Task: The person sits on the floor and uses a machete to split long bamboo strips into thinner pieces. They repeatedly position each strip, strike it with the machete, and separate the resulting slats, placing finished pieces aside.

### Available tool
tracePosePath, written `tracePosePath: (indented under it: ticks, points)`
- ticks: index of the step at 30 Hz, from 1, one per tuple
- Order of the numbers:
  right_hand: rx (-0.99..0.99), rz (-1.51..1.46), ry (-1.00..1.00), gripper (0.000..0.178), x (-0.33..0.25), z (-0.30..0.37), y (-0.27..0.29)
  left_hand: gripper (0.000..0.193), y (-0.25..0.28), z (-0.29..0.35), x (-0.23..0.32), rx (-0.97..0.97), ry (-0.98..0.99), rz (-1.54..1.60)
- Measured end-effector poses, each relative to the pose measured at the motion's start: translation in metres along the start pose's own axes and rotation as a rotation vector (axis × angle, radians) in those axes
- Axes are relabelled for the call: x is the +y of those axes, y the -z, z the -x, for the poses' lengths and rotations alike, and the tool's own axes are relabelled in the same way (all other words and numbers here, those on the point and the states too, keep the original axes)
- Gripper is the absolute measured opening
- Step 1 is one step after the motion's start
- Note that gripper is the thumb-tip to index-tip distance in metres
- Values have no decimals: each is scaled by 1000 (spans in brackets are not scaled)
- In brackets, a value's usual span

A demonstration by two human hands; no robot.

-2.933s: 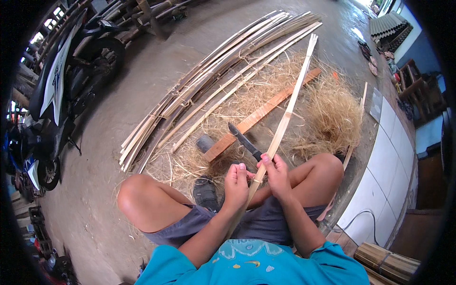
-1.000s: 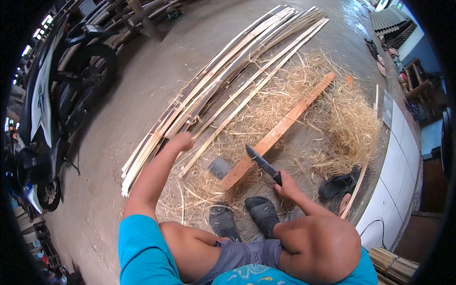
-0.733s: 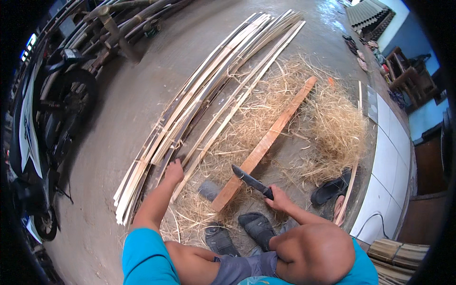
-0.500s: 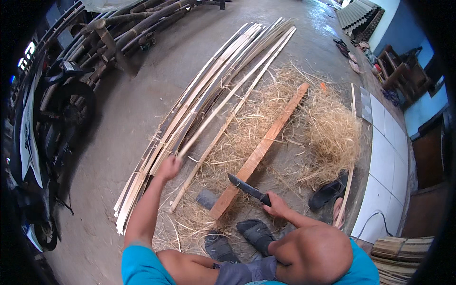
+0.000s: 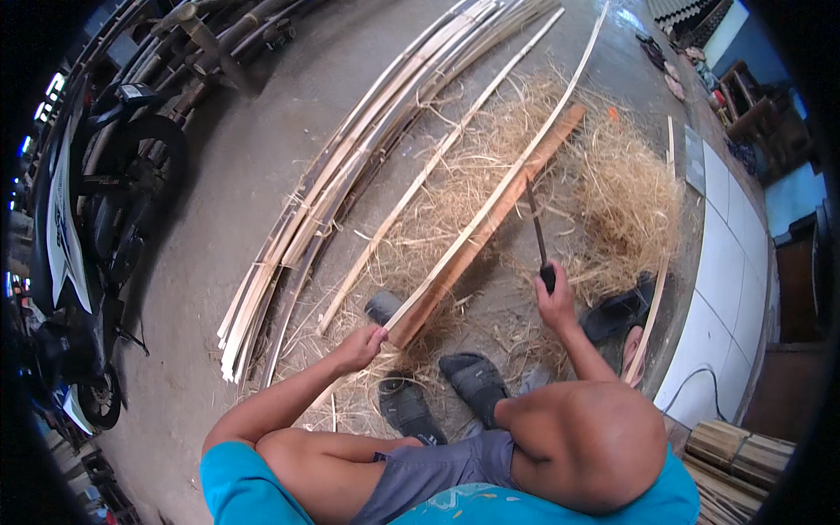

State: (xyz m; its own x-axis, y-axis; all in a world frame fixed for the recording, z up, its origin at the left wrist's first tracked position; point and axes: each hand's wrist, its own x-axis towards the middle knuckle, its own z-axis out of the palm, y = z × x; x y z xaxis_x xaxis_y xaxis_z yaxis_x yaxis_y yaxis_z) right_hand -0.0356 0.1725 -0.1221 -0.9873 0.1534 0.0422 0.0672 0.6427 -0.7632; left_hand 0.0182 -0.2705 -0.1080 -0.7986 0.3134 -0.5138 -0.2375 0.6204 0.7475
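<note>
My left hand (image 5: 360, 348) is closed around the near end of a long pale bamboo strip (image 5: 542, 135). The strip runs away from me along the left side of a reddish-brown wooden beam (image 5: 457, 273), its far end reaching past the beam. In my right hand (image 5: 556, 304) is the black handle of a knife (image 5: 536, 223), its dark blade pointing away from me, the tip close to the beam's right side. A dark cylindrical block (image 5: 382, 306) stands by the beam's near end. Curly bamboo shavings (image 5: 626, 206) lie around the beam.
Left of the beam lie a single strip (image 5: 407, 198) and a tied bundle of long strips (image 5: 328, 188). A motorcycle (image 5: 96, 236) stands at far left. White tiles (image 5: 713, 262) edge the right side, with sandals (image 5: 617, 311) near them. Stacked slats (image 5: 739, 455) sit at lower right.
My left hand has moved right from beside the bundle, bringing the strip over to the beam. My right hand has moved forward and right, and the knife now points away from me.
</note>
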Motion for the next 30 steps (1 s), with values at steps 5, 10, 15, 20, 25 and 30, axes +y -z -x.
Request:
tracePosePath:
  ticks: [5, 10, 15, 20, 25, 30]
  points:
    - [-350, 224, 258, 42, -35, 5, 9, 42, -8, 10, -13, -165, 195, 155]
    - [-509, 419, 284, 35, -49, 10, 3, 39, -17, 10, -22, -303, 293, 363]
    - [-447, 405, 379, 34, -24, 10, -5, 40, -26, 4, -31, -342, 275, 389]
    - [-197, 455, -54, 42, 1, -35, 17, 43, -24, 4, -26, -372, 263, 445]
    - [-122, 332, -28, 42, -15, -17, 9, 34, -1, 8, 0, 175, 30, -58]
    - [-2, -12, -139, 41, 14, 13, -18, 41, 61, -25, 23, 507, -32, -78]
